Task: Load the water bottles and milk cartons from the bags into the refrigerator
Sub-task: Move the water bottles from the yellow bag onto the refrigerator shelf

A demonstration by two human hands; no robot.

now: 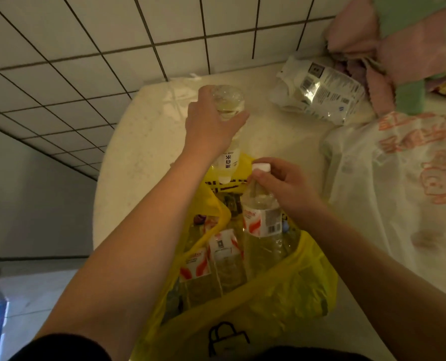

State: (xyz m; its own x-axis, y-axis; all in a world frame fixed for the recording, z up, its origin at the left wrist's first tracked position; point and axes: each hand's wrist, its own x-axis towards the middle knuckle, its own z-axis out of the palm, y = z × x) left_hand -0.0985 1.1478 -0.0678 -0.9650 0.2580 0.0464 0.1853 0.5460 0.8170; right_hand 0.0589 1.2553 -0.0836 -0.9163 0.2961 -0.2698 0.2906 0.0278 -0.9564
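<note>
L hand (211, 121) wraps one water bottle (228, 100) cap-down over the yellow bag (295, 290), R hand (287, 186) pinches a 2nd bottle (261, 220) by its neck, half out of the bag; that thin grip could slip under the weight.

The water bottles (261, 217) are clear, shiny plastic with smooth white caps (261, 167). The yellow bag (295, 290) is thin, crinkly, shiny plastic. The white bag (360, 204) is thin, milky plastic. The table (138, 157) is smooth and speckled. The wall tiles (86, 61) are smooth. The pink cloth (412, 48) looks soft and fuzzy.
</note>
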